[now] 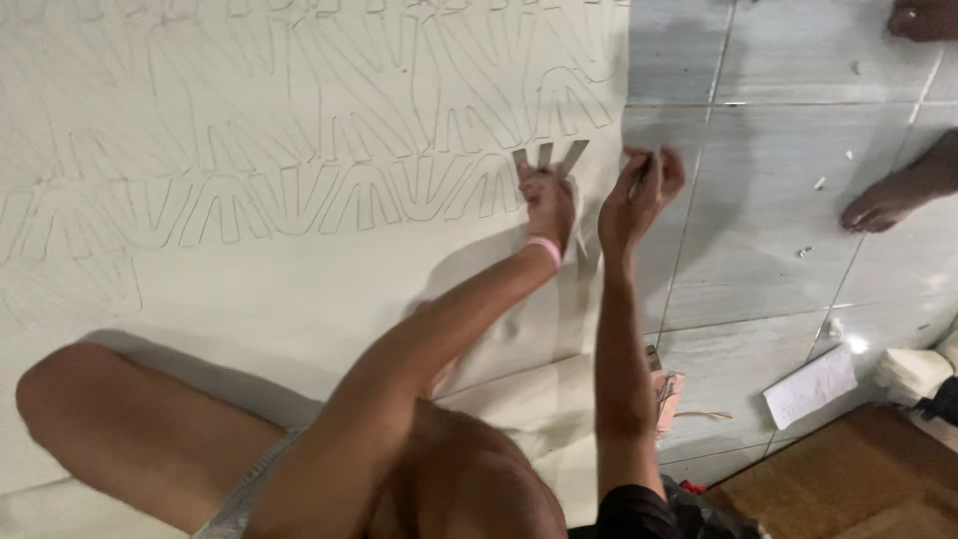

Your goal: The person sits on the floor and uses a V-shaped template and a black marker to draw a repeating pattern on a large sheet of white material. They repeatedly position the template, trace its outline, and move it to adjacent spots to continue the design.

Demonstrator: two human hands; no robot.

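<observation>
Sheet (299,279), pale, lying spread over tiled floor (778,200), covering most of view. Traced outlines (329,190) filling upper part in rows; lower part lying bare, so marking judged roughly half done. Left hand (548,200) pressing grey three-pronged template (548,158) flat at sheet's right edge, fingers closed over its base. Right hand (639,195) hovering just beside, fingers pinching something thin, cannot tell what.
</observation>
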